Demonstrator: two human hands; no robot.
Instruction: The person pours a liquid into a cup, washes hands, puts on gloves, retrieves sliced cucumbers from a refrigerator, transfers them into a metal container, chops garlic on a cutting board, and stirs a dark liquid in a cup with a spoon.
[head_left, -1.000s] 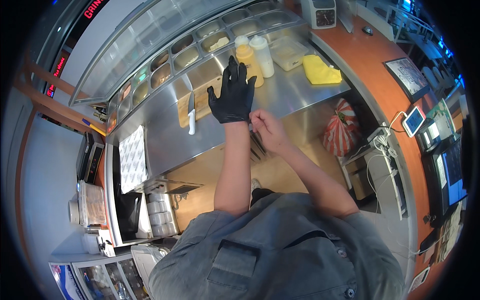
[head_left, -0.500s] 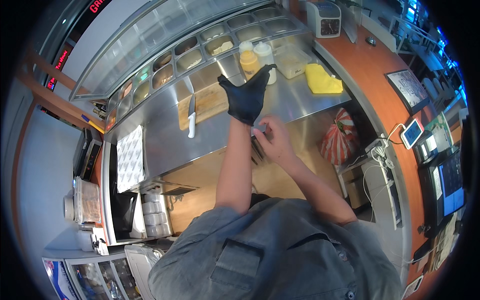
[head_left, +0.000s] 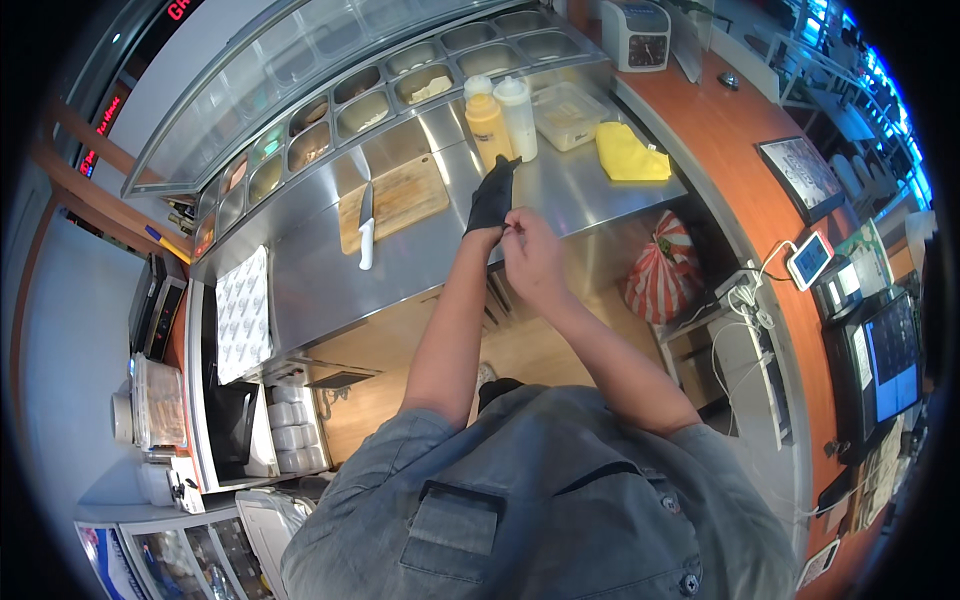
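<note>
My left hand (head_left: 493,190) wears a black glove (head_left: 486,212) and reaches out over the front of the steel counter, its fingers stretched forward and seen edge-on. At its wrist, my bare right hand (head_left: 532,260) pinches the glove's cuff between thumb and fingers. Left of the gloved hand lies a wooden cutting board (head_left: 418,196), with a white-handled knife (head_left: 366,228) across its left side. Just beyond the glove stand a yellow sauce bottle (head_left: 487,128) and a whitish squeeze bottle (head_left: 518,122).
Steel food pans (head_left: 364,114) line the counter's back under a raised glass cover (head_left: 240,105). A clear plastic container (head_left: 568,115) and yellow cloth (head_left: 632,155) lie to the right. Patterned paper (head_left: 243,315) covers the left end. A red-striped bag (head_left: 662,272) sits below the counter's right side.
My left hand has turned edge-on and its spread gloved fingers have come together. My right hand has moved onto the glove's cuff and closed on it. The view has shifted slightly.
</note>
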